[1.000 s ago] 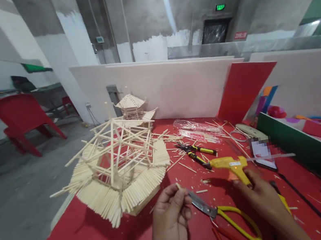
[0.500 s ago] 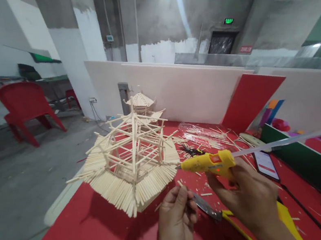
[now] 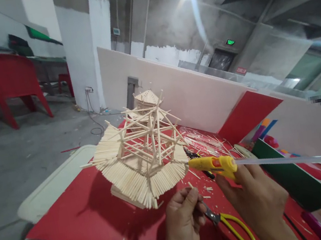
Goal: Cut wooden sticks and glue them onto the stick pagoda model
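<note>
We hold a short pale wooden stick (image 3: 189, 184) pinched between thumb and forefinger of our left hand (image 3: 182, 219), near the front edge of the red table top (image 3: 82, 220). Our right hand (image 3: 256, 198) is wrapped around the grip of the yellow hot-glue gun (image 3: 214, 164). Its nozzle points left and stops just short of the fringed eave of the pale, tiered stick-built pavilion model (image 3: 145, 160). A long translucent glue rod (image 3: 295, 160) juts out to the right. The gluing step looks to be in hand, with nozzle and stick tip near each other but apart. We judge that closing that gap calls for steady aim and a light trigger squeeze. Yellow-handled scissors (image 3: 238, 226) lie between our hands.
</note>
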Demonstrator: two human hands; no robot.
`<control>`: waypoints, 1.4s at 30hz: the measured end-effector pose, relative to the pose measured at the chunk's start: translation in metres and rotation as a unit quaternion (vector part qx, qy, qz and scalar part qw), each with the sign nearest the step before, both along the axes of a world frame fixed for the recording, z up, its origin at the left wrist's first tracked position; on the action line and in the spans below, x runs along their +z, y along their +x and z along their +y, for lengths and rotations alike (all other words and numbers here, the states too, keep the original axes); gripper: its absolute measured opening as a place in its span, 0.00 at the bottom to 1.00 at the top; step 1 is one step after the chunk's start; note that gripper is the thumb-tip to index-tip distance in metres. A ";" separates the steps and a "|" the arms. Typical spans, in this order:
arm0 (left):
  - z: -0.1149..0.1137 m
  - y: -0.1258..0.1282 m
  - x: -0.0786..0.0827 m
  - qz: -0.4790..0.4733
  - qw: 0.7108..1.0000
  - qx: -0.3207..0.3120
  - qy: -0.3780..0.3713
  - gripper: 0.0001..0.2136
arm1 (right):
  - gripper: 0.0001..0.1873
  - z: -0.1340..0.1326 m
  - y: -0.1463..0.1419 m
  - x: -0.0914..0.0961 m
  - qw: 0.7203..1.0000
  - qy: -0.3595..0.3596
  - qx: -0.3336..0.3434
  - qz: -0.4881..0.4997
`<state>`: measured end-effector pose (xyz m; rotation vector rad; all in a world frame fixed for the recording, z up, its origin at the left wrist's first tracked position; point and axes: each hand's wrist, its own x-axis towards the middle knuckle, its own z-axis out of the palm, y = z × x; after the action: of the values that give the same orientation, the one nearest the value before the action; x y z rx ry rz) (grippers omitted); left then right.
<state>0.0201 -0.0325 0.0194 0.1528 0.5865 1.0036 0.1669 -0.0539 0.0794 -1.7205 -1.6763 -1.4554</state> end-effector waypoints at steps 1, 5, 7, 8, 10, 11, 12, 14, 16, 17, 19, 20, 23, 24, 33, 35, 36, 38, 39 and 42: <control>0.000 -0.001 0.000 -0.002 1.000 -0.001 0.001 0.19 | 0.10 0.000 -0.001 0.000 1.000 0.001 0.001 -0.008; 0.000 -0.004 -0.001 -0.004 1.000 -0.012 0.006 0.19 | 0.12 -0.001 -0.002 0.001 1.000 0.006 -0.007 -0.026; 0.001 -0.005 -0.001 -0.006 1.000 -0.016 0.003 0.19 | 0.12 -0.001 -0.002 0.001 0.999 0.005 -0.008 -0.031; 0.001 -0.005 -0.001 -0.007 1.000 -0.016 0.000 0.19 | 0.12 -0.001 -0.002 0.001 0.999 0.005 -0.006 -0.033; 0.002 -0.006 -0.001 -0.010 1.000 -0.014 -0.006 0.19 | 0.11 -0.001 -0.003 0.001 0.999 0.004 -0.003 -0.035; 0.002 -0.006 -0.001 -0.011 1.000 -0.014 -0.009 0.19 | 0.11 -0.001 -0.003 0.001 0.999 0.005 -0.002 -0.034; 0.002 -0.006 -0.001 -0.011 1.000 -0.015 -0.010 0.19 | 0.11 0.000 -0.003 0.001 0.999 0.007 -0.002 -0.033; 0.002 -0.006 -0.001 -0.011 1.000 -0.016 -0.009 0.20 | 0.11 0.000 -0.003 0.001 0.999 0.006 0.003 -0.033; 0.003 -0.006 -0.001 -0.010 1.000 -0.014 -0.008 0.20 | 0.11 0.001 -0.001 0.000 0.999 0.006 0.009 -0.034; 0.003 -0.006 -0.001 -0.009 1.000 -0.012 -0.008 0.21 | 0.11 0.001 -0.001 0.000 0.999 0.005 0.008 -0.034; 0.003 -0.005 -0.002 -0.007 1.000 -0.011 -0.010 0.21 | 0.11 0.001 0.000 -0.001 1.000 0.006 0.003 -0.029; 0.003 -0.004 -0.002 -0.007 1.000 -0.012 -0.010 0.21 | 0.11 0.001 0.001 -0.001 1.000 0.007 0.002 -0.029; 0.003 -0.003 -0.002 -0.002 1.000 -0.011 -0.007 0.22 | 0.10 0.001 0.001 0.000 0.999 0.005 0.006 -0.036; 0.003 -0.002 -0.002 0.000 1.000 -0.009 -0.007 0.22 | 0.10 0.002 0.001 0.000 0.999 0.004 0.008 -0.037; 0.004 -0.002 -0.003 0.008 1.000 -0.008 -0.010 0.22 | 0.11 0.001 0.003 -0.001 1.000 0.004 0.014 -0.024; 0.004 -0.002 -0.004 0.008 1.000 -0.006 -0.014 0.22 | 0.12 0.001 0.004 -0.001 1.000 0.006 0.018 -0.023; 0.005 -0.002 -0.004 0.008 1.000 -0.004 -0.015 0.22 | 0.13 0.002 0.004 -0.001 1.000 0.006 0.020 -0.021; 0.004 -0.001 -0.005 0.008 1.000 0.000 -0.016 0.22 | 0.13 0.002 0.005 -0.002 1.000 0.004 0.022 -0.018; 0.004 -0.001 -0.006 0.008 1.000 0.000 -0.014 0.22 | 0.13 0.002 0.006 -0.002 1.000 0.003 0.022 -0.019; 0.004 -0.001 -0.007 0.008 1.000 -0.007 -0.003 0.21 | 0.12 0.002 0.007 -0.003 0.999 0.005 0.017 -0.030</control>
<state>0.0192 -0.0284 0.0124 0.1595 0.6031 0.9870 0.1739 -0.0520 0.0766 -1.6492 -1.7170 -1.5119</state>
